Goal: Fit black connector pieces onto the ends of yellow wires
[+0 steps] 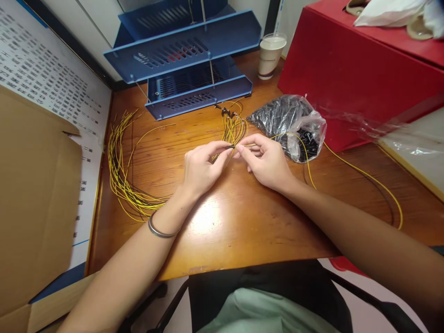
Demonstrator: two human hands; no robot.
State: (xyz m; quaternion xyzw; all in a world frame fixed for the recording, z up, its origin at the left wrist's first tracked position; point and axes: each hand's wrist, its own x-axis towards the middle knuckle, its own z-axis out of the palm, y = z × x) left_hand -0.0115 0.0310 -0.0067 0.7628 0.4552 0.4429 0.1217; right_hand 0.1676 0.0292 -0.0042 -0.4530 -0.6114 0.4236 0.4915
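The left hand [203, 166] has its thumb and forefinger closed on a small black piece [230, 147], held just above the table [249, 226] near the middle of the view. The right hand [267, 159] pinches a yellow wire [306, 159] close beside that piece — the two sets of fingertips nearly meet. The step looks like fitting wire and black piece together (whether the wire is already inside is too small to tell). To do it well, I would grip the wire close to its end so it does not buckle, line it up with the piece, and press in short, gentle pushes while the left fingers hold firm. A light tug would then show whether the joint is sound.

Both forearms slant inward from the near corners, the left wrist bent slightly and wearing a dark band [161, 230]. The right hand's other fingers curl loosely beneath its pinch. Slack matters too — the wire trails off past the plastic bag [275, 113] and could drag on it.
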